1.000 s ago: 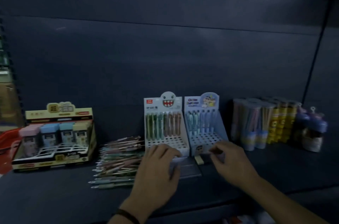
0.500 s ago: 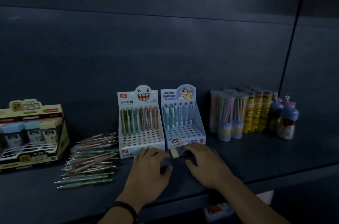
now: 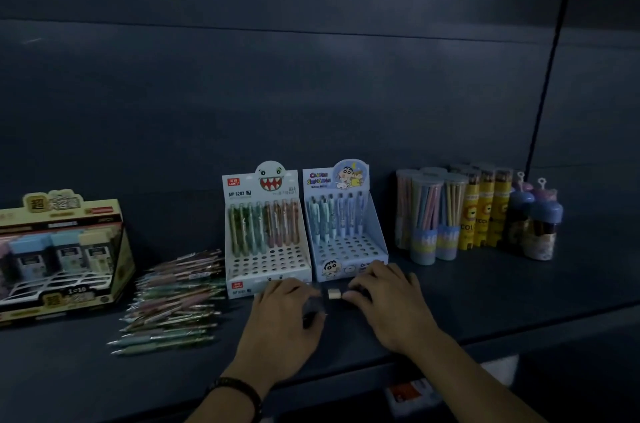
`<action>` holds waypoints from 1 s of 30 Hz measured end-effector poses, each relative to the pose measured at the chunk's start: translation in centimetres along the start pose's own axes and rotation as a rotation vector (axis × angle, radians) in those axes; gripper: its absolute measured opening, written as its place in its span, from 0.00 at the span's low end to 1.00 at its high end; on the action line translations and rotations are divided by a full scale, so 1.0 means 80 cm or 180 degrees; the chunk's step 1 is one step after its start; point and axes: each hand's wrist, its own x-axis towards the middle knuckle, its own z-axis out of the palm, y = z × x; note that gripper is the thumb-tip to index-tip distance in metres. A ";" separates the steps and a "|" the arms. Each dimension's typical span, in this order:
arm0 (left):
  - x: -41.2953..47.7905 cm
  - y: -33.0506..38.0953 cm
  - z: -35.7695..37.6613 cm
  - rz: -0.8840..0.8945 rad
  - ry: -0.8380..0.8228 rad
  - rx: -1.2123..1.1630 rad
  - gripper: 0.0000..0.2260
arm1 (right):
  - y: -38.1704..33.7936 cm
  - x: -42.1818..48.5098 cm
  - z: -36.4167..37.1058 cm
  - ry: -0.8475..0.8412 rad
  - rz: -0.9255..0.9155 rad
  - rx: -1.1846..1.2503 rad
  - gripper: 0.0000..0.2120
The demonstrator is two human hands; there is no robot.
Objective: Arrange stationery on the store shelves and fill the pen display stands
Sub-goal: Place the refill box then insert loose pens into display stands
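Everything here sits in relation to the white pen stand (image 3: pixel 266 239) with the toothy monster face, which is at the middle of the dark shelf (image 3: pixel 502 294). Only its back row is filled, and the rows of holes in front are bare. The blue cartoon stand (image 3: pixel 346 232) touches its right side and is in the same half-filled state. A loose heap of pens (image 3: pixel 173 301) lies just left of the white stand, and well beyond that is a yellow display box (image 3: pixel 62 256). Far to the right stand clear pencil tubes (image 3: pixel 426 214). Directly in front of the white stand, the left hand (image 3: pixel 280 329) and right hand (image 3: pixel 391 304) are close together over what looks like a clear packet (image 3: pixel 313 310) with a small beige tab (image 3: pixel 334 293). The left hand's fingers and thumb curl round the packet's near end. The right hand's fingertips (image 3: pixel 349 296) seem to pinch at the tab, though the light is too dim to be sure. My guess is that the person is opening a fresh pack before filling the stands. Next the wrapping needs to come free with a firm, steady pull. Then the pens go one at a time, upright, into the empty holes, without nudging either light cardboard stand backwards.
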 end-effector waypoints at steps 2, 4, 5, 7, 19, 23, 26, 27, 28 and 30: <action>0.001 -0.001 0.001 -0.0003 0.0018 -0.0029 0.13 | 0.001 -0.001 0.001 0.0134 0.0063 0.0024 0.13; 0.001 -0.001 0.001 -0.0010 0.0045 -0.0042 0.14 | 0.003 -0.002 0.004 0.0261 0.0075 0.0053 0.11; 0.001 -0.001 0.001 -0.0036 0.0068 -0.0074 0.14 | 0.005 -0.002 0.007 0.0336 0.0042 0.0079 0.10; 0.000 0.002 -0.002 -0.0059 0.0143 -0.0137 0.13 | 0.007 -0.001 0.011 0.0528 -0.0077 0.0172 0.08; -0.007 0.019 -0.054 -0.0675 0.0549 -0.2466 0.05 | -0.082 0.013 -0.024 0.0920 0.0404 0.2831 0.12; -0.015 0.001 -0.084 -0.0843 0.0731 -0.2765 0.02 | -0.120 0.021 -0.026 0.0841 0.0226 0.2905 0.13; -0.025 -0.028 -0.105 -0.0948 0.0874 -0.2841 0.03 | -0.150 0.030 -0.024 0.0626 0.0005 0.2918 0.14; -0.028 -0.038 -0.112 -0.0940 0.0926 -0.2832 0.04 | -0.160 0.034 -0.024 0.0551 -0.0043 0.2885 0.14; -0.031 -0.049 -0.119 -0.0943 0.0993 -0.2849 0.05 | -0.170 0.038 -0.023 0.0468 -0.0081 0.2812 0.13; -0.037 -0.071 -0.135 -0.0975 0.1074 -0.2824 0.07 | -0.193 0.048 -0.026 0.0260 -0.0157 0.2813 0.07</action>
